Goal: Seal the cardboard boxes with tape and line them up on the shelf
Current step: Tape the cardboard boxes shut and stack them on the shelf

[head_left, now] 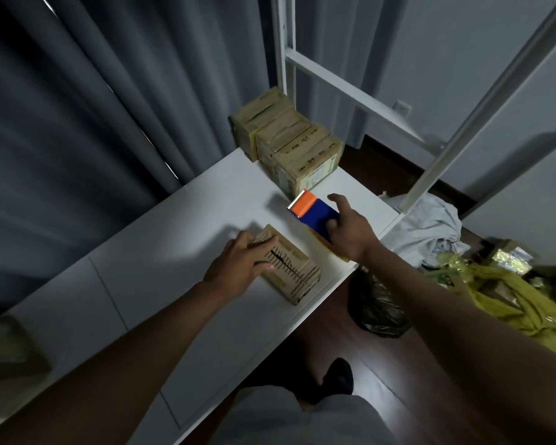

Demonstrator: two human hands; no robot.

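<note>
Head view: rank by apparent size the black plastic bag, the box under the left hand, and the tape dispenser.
1. Black plastic bag, though it lies lower, on the floor.
2. Cardboard box under the left hand.
3. Tape dispenser, partly hidden by the right hand.

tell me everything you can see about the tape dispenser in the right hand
The blue and orange handheld tape dispenser has a blue body, an orange front section and a pale toothed cutting edge at its far tip; it looks like plastic. The right hand grips its near end, with a yellow part showing under the hand. It points towards the row of brown cardboard boxes, over the white shelf board. Whether it touches the board is unclear.
</note>
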